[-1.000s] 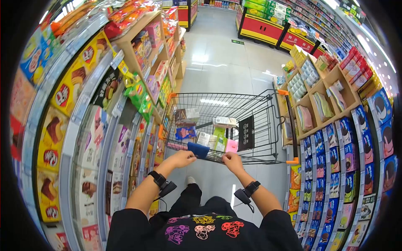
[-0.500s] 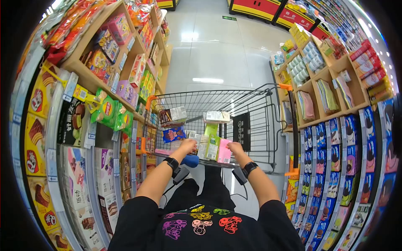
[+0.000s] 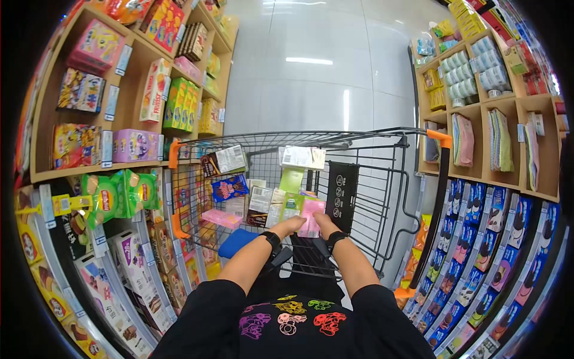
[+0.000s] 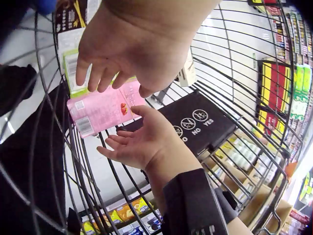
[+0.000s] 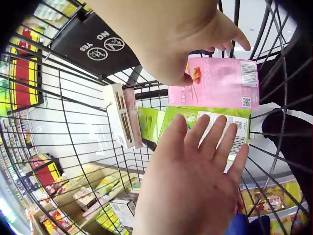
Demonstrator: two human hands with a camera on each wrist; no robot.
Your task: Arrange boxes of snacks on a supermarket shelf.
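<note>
In the black wire cart (image 3: pixel 379 203), a pink box (image 3: pixel 312 216) lies beside a green box (image 3: pixel 291 206). My left hand (image 3: pixel 289 226) is at the boxes' near end; in the left wrist view this hand (image 4: pixel 129 51) hangs over them with its fingers extended. My right hand (image 3: pixel 324 225) is at the pink box's right side, its thumb by the box's edge and its fingers loosely spread in the left wrist view (image 4: pixel 142 142). Neither hand visibly grips anything; whether they touch the box I cannot tell.
More boxes, a blue packet (image 3: pixel 229 188) and a flat pink pack (image 3: pixel 222 218) lie at the cart's left. A black panel (image 3: pixel 342 194) stands inside it. Snack shelves (image 3: pixel 39 161) flank the left; a wooden rack (image 3: pixel 508 176) with folded cloths stands right.
Both hands have moved in over the cart, closer together around the pink box. The view has tipped down and turned, and the cart's goods appear larger.
</note>
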